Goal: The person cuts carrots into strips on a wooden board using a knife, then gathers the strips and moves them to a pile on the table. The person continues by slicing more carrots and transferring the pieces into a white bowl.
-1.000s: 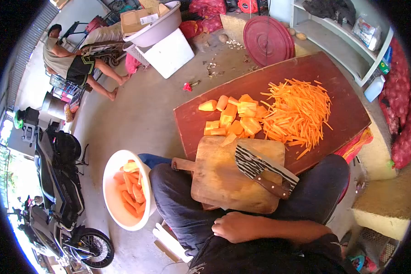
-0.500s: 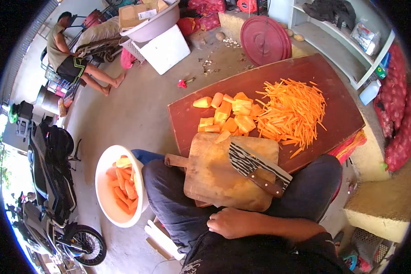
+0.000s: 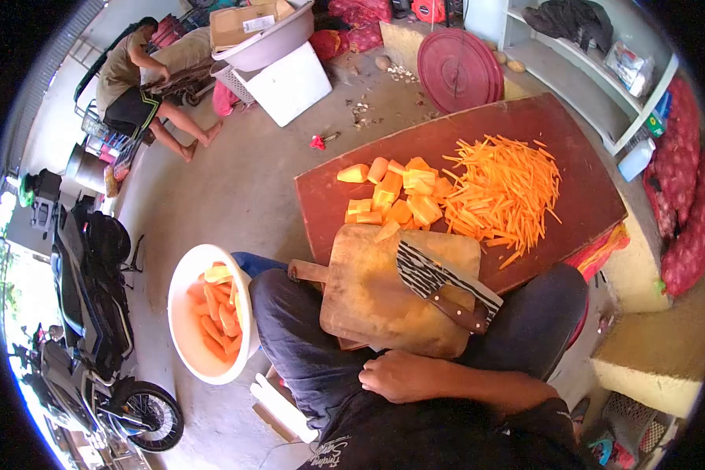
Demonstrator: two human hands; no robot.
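My right hand (image 3: 392,376) rests in my lap just below the chopping board, its fingers curled in loosely and nothing showing in them. My left hand is out of view. Across my thighs and the table edge lies the wooden chopping board (image 3: 368,290), handle to the left. A cleaver (image 3: 450,286) with a striped blade and brown handle lies on the board's right side. Beyond it, on the red table, are carrot chunks (image 3: 399,192) and a pile of carrot strips (image 3: 505,196). To my left, a white tub (image 3: 177,329) holds peeled carrots (image 3: 221,317).
The red low table (image 3: 580,172) stands before me. A red round lid (image 3: 460,72), a white box (image 3: 286,84) and a shelf (image 3: 564,86) are behind it. Motorcycles (image 3: 90,290) stand at left. Another person (image 3: 125,82) bends over a cart at the back left.
The person at the back has leaned forward, an arm reaching toward the cart. My view has shifted slightly. My right hand, the cleaver and the carrots stay in place.
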